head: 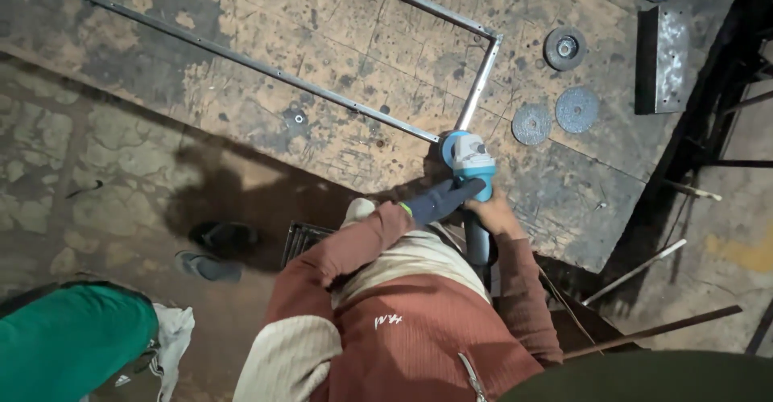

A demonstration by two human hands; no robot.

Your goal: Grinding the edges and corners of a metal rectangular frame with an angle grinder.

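The gloved left hand (441, 200) clamps the blue angle grinder's (472, 163) head; the bare right hand (493, 215) wraps its body just behind. Heavy, rigid tool, disc at the steel frame's (477, 88) corner ahead.

The scene was dimly lit, with warm, flat light falling on the worn worktable (338, 64) from above. A soft dark shadow lay on the floor (97, 169) just below the table's edge. The right side sank into near black. No glare showed. Focus held in the middle, while wide-angle bending and slight softness crept in toward the edges
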